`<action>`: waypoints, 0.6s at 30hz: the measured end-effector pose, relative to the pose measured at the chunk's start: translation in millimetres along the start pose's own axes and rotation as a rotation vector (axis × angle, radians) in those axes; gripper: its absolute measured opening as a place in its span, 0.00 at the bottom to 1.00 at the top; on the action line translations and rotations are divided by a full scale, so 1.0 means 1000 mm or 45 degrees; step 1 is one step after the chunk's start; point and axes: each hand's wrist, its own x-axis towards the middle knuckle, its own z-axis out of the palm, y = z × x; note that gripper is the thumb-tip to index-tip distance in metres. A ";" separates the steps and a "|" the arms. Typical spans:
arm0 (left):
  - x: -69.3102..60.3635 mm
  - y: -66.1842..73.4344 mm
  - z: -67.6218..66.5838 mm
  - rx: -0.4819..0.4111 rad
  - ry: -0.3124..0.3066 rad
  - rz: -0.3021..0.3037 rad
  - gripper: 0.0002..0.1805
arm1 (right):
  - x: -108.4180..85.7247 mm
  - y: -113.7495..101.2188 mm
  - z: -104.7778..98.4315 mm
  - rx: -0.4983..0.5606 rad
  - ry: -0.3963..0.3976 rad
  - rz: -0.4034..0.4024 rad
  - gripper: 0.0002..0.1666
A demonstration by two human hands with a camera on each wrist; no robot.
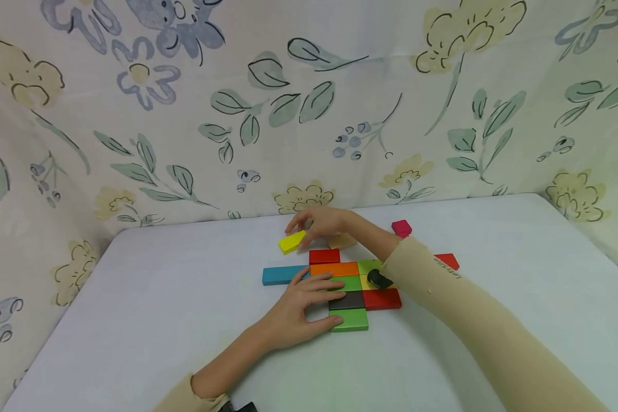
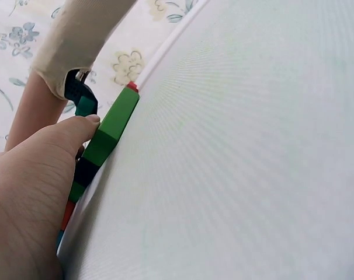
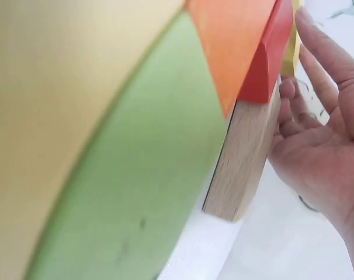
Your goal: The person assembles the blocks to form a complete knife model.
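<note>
Flat coloured blocks lie joined in a patch on the white table. My left hand (image 1: 296,312) rests spread at its left side. Its fingertips touch a green block (image 1: 347,282) and a black block (image 1: 351,300); the thumb touches the nearest green block (image 1: 354,321). Farther back, my right hand (image 1: 325,222) pinches a yellow block (image 1: 290,242) between thumb and fingers. That block sits apart from the patch, behind the blue block (image 1: 278,276). A wooden block (image 3: 238,163) lies under the right hand, beside the small red block (image 1: 324,256).
An orange block (image 1: 335,269) and a wider red block (image 1: 383,298) belong to the patch. A crimson block (image 1: 401,228) stands off at the back right, another red block (image 1: 447,261) partly behind the right sleeve. Floral cloth (image 1: 298,143) hangs behind the table.
</note>
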 end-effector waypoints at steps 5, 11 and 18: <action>0.000 -0.001 0.000 -0.009 -0.010 -0.008 0.23 | 0.002 -0.003 0.004 -0.023 0.024 -0.006 0.22; 0.000 -0.001 0.000 -0.015 -0.019 -0.017 0.23 | -0.001 -0.004 0.002 -0.034 0.031 -0.009 0.20; 0.000 0.000 0.000 -0.007 -0.015 -0.015 0.23 | -0.008 0.000 -0.005 -0.037 0.052 -0.021 0.20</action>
